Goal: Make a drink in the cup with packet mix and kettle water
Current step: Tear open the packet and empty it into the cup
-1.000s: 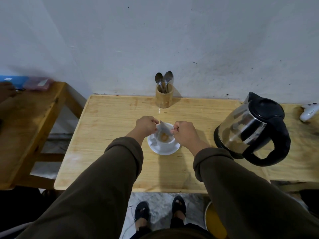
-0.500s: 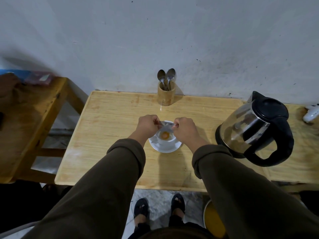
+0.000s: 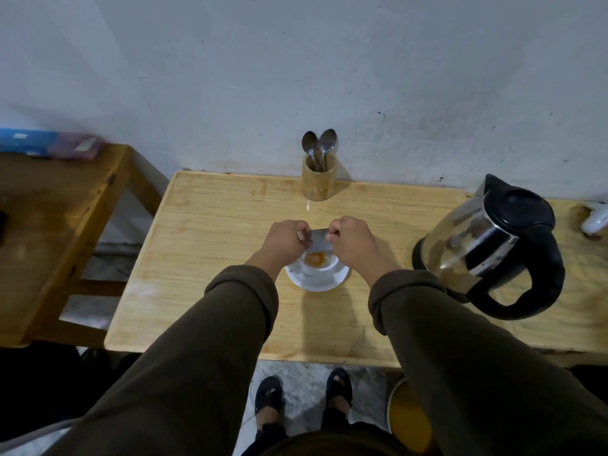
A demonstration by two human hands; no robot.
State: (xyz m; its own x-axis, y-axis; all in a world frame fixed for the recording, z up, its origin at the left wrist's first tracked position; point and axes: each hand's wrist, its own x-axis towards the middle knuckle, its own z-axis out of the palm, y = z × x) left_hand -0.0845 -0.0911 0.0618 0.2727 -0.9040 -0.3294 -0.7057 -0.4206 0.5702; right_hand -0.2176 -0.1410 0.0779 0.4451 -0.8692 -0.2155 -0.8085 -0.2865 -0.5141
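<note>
A white cup [image 3: 324,265] stands on a white saucer [image 3: 316,282] near the middle of the wooden table. Orange powder [image 3: 316,259] lies in the bottom of the cup. A silvery packet [image 3: 318,241] is held level just above the cup's far rim. My left hand [image 3: 287,242] pinches its left end and my right hand [image 3: 351,243] pinches its right end. The steel kettle [image 3: 490,246] with a black lid and handle stands to the right, apart from both hands.
A wooden holder [image 3: 318,182] with two spoons [image 3: 320,146] stands at the back by the wall. A second wooden table [image 3: 49,218] is on the left. A white object [image 3: 597,219] lies at the far right. A round bin [image 3: 408,419] sits on the floor beside my feet.
The packet went from tilted over the cup to stretched flat between both hands. Orange powder now shows clearly in the cup. The hands shifted slightly toward the wall.
</note>
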